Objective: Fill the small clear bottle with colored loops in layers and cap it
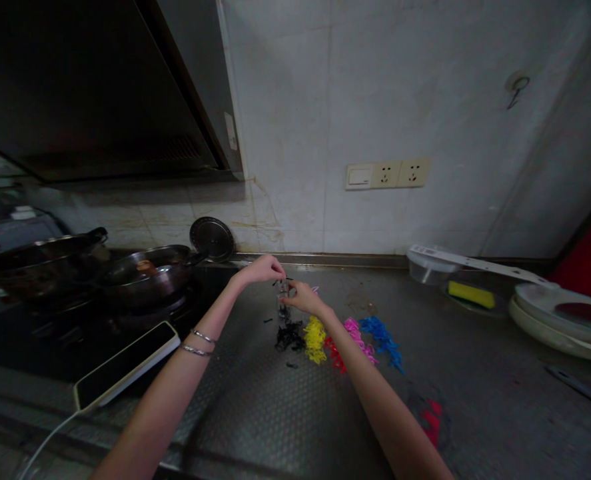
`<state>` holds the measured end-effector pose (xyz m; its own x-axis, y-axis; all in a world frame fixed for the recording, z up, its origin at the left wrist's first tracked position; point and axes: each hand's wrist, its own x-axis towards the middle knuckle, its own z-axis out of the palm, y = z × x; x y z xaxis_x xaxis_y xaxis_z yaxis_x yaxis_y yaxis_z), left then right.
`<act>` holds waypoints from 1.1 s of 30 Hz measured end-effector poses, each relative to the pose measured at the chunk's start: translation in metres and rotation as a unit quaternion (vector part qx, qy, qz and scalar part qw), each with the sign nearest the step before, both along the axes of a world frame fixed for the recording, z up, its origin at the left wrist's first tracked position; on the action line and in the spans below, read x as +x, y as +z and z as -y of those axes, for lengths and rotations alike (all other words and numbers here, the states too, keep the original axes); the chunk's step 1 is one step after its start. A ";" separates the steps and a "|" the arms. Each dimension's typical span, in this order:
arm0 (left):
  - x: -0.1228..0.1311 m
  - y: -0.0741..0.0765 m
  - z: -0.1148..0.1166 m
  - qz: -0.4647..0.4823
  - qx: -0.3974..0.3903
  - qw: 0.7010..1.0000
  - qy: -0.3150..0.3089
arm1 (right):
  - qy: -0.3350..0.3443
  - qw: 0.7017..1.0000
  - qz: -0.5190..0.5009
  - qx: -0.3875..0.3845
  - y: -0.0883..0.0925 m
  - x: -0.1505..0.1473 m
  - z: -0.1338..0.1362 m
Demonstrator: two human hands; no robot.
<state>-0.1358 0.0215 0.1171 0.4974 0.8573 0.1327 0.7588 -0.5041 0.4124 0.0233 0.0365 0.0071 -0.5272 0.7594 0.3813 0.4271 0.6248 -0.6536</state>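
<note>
My left hand hovers over the metal counter with its fingers pinched on a small black band at its tips. My right hand is closed round a small clear container that stands just behind several heaps of tiny bands. Those heaps lie side by side: black, yellow, red, pink and blue. The two hands almost meet above the container. Two thin bracelets circle my left wrist.
A phone with a cable lies at the counter's left edge beside a stove with a pan and a wok. At the right stand stacked plates, a yellow sponge and a clear tub. Wall sockets sit above.
</note>
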 end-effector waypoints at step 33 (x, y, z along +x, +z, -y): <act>-0.007 -0.064 0.013 0.281 0.048 0.955 0.077 | -0.011 1.000 0.010 0.018 -0.006 -0.001 -0.004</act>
<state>-0.1433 0.0086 0.0529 0.1928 0.8853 0.4231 0.4987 -0.4598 0.7348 0.0221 0.0403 0.0014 -0.5185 0.7567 0.3983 0.4537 0.6383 -0.6219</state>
